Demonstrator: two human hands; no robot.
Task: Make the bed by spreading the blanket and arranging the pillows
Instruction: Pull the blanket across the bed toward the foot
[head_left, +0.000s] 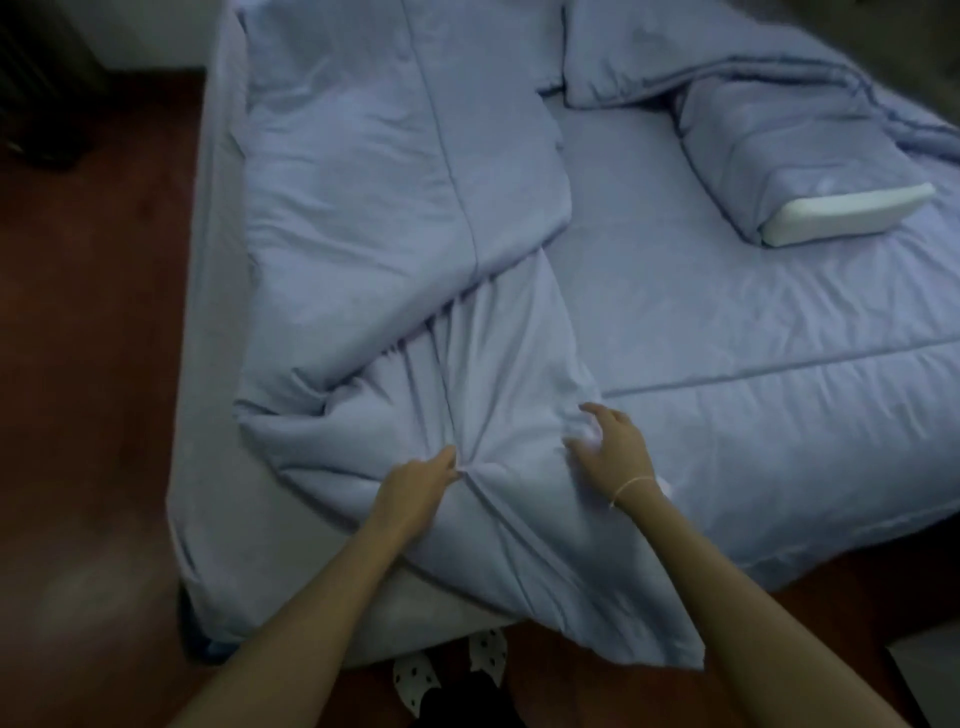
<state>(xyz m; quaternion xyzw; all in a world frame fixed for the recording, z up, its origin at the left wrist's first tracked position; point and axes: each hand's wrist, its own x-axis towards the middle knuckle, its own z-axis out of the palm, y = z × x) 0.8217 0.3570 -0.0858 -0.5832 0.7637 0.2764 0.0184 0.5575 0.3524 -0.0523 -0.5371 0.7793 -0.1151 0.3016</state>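
Observation:
A pale blue blanket (395, 218) lies folded and bunched over the left half of the bed (727, 332), with one corner hanging off the near edge. My left hand (415, 483) pinches a gathered fold of the blanket near the bed's foot. My right hand (613, 441) grips the blanket's edge just to the right, fingers curled into the cloth. A pillow (810, 171) in a blue case, its white inner end showing, rests at the far right. More bunched blue bedding (675, 47) lies along the far side.
Dark red-brown floor (88, 322) surrounds the bed on the left and near sides. A dark piece of furniture (41, 78) stands at the far left. My feet in spotted slippers (415, 675) are at the bed's foot. A pale object (930, 670) sits at the lower right.

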